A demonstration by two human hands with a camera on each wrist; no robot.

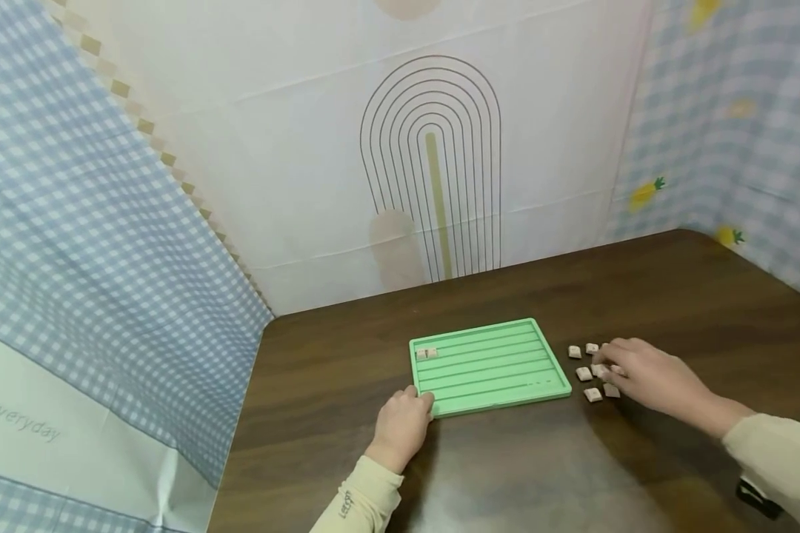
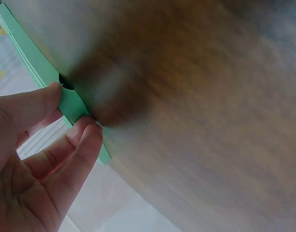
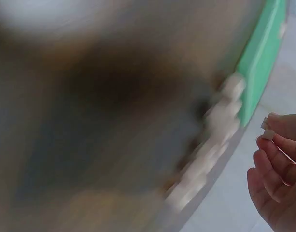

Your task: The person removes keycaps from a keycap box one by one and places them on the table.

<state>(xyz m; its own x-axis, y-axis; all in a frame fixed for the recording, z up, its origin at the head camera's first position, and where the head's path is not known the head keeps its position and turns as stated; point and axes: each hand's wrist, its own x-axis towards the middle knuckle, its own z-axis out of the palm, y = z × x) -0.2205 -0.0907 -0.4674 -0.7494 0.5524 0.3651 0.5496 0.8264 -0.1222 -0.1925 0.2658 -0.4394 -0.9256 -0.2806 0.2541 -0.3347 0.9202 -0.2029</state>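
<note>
A light green tray (image 1: 490,370) with long parallel rows lies on the table. Two beige keycaps (image 1: 427,353) sit side by side in its upper left corner. My left hand (image 1: 402,426) grips the tray's near left corner; in the left wrist view, thumb and fingers pinch the green edge (image 2: 73,104). To the right of the tray, my right hand (image 1: 650,376) is over a loose group of several keycaps (image 1: 584,374), partly covering them. The right wrist view shows a small pale keycap (image 3: 268,135) pinched between that hand's thumb and fingers.
The dark brown wooden table (image 1: 320,392) reaches back to a white cloth (image 1: 293,148) printed with arches. Blue checked curtains (image 1: 107,244) hang at the left and right. A dark band (image 1: 758,497) shows at the right sleeve.
</note>
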